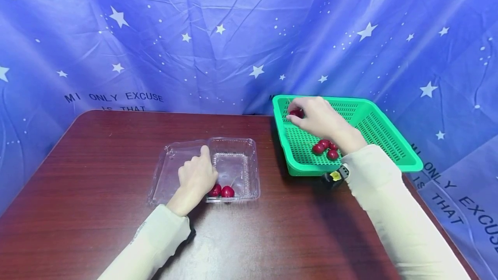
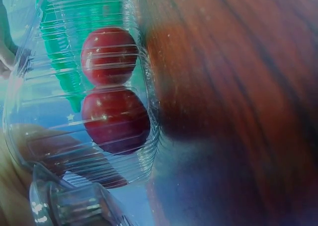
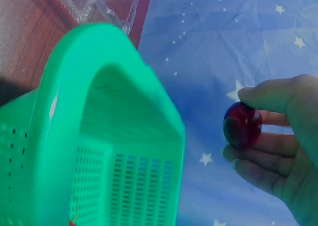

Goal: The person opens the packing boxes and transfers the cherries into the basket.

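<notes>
My right hand (image 1: 317,116) is over the green plastic basket (image 1: 289,163) and pinches a dark red cherry (image 3: 242,125) between thumb and fingers. Several more cherries (image 1: 332,154) lie on the basket floor below that wrist. At the hinge side of a clear plastic clamshell box (image 1: 253,172), my left hand (image 1: 197,175) grips the edge, with a finger showing through the wall in the left wrist view. Two cherries (image 2: 115,119) sit side by side in the box's near corner. The lid (image 1: 167,170) lies folded open to the left, partly behind the left hand.
The box and basket stand apart on a dark red-brown wooden table (image 1: 97,176). A blue curtain (image 1: 218,68) with white stars hangs behind the table and along its sides. The basket's raised green rim (image 1: 397,131) reaches the table's right edge.
</notes>
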Available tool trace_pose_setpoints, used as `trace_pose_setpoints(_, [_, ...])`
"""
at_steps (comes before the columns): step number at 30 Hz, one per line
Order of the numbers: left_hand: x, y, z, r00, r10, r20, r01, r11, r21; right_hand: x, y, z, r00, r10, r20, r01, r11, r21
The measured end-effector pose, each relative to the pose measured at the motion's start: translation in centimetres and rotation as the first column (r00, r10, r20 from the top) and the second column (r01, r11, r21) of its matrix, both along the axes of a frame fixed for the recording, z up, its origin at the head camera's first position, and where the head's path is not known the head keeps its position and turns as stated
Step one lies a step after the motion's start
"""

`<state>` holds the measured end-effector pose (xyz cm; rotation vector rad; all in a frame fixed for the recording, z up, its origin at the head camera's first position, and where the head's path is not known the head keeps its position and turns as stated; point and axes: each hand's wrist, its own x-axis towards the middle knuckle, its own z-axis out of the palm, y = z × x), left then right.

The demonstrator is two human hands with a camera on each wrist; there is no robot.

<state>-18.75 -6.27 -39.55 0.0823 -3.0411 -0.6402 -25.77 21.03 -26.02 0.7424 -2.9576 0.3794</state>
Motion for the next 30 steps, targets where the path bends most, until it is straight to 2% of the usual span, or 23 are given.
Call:
trace_pose_setpoints(5, [0.1, 0.0, 0.0, 1.0, 0.0, -0.003, 0.0, 1.0, -0.001, -0.2, 1.4, 0.1, 0.994, -0.094, 0.06, 0.095, 0.995, -0.02])
trace_pose_setpoints(14, [0.1, 0.0, 0.1, 1.0, -0.001, -0.024, 0.001, 1.0, 0.002, -0.5, 3.3, -0.2, 0.984, -0.15, 0.1, 0.146, 0.988, 0.045])
trace_pose_setpoints(22, [0.1, 0.1, 0.1, 1.0, 0.005, -0.025, -0.005, 1.0, -0.001, -0.7, 4.7, -1.1, 0.979, -0.173, 0.109, 0.158, 0.978, 0.134])
trace_pose_setpoints(30, [0.1, 0.0, 0.0, 1.0, 0.007, -0.024, -0.007, 1.0, -0.001, -1.2, 6.1, -2.1, 0.983, -0.158, 0.088, 0.135, 0.964, 0.23])
